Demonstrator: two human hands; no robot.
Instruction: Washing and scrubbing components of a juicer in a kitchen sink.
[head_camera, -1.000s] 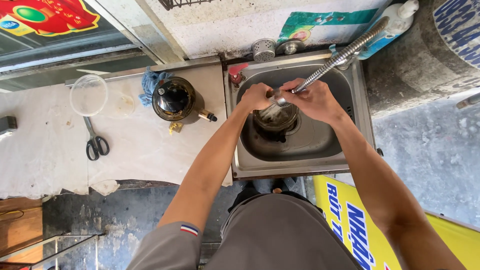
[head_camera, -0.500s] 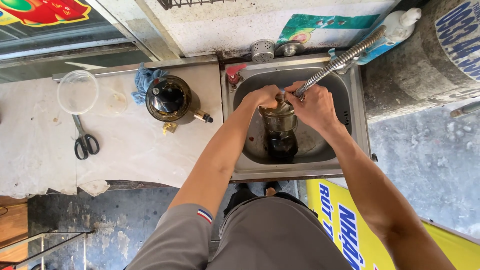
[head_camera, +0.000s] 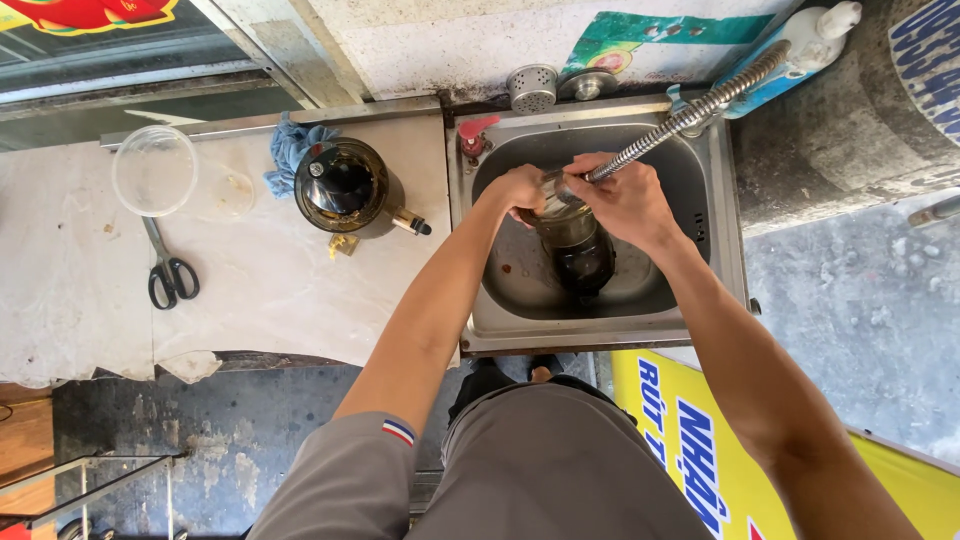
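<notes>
While both hands meet over the steel sink (head_camera: 715, 215), the left hand (head_camera: 520, 190) closes its grip on the rim of a glass jar with a dark base (head_camera: 578, 250), held tilted inside the basin just below the hands. The right hand (head_camera: 625, 200) wraps its grip around the end of a flexible metal hose (head_camera: 690, 115), touching the jar's mouth. Left of the left hand, on the bench (head_camera: 260, 300): a dark round pot (head_camera: 340, 185), a blue cloth (head_camera: 290, 150), a clear plastic tub (head_camera: 155, 170), black-handled scissors (head_camera: 168, 270).
</notes>
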